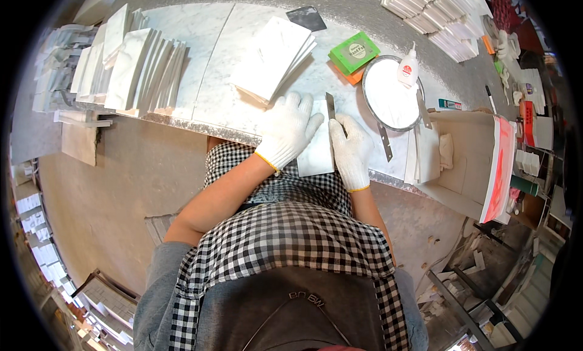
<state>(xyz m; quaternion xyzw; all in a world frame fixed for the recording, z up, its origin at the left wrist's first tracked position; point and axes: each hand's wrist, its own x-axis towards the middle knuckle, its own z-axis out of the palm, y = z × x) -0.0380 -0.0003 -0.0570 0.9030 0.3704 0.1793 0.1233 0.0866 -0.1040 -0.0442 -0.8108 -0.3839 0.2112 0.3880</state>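
My left hand [288,127], in a white knit glove, lies over the left side of a white marble tile [316,158], fingers stretched forward and thumb apart on its face. The tile sits at the table's front edge, close to my apron. My right hand [351,149], gloved alike, is closed around a narrow flat metal strip [330,107], which stands along the tile's right edge. The gloved fingers hide the strip's lower part. Just beyond my left hand is a stack of white tiles [273,53].
On the right stand a round pan of white powder [385,96], a squeeze bottle [407,70], a green box [354,52] and an open cardboard box [467,153]. Another metal strip [385,142] lies by the pan. Upright tiles [130,68] fill the left end; a dark flat piece [306,18] lies behind.
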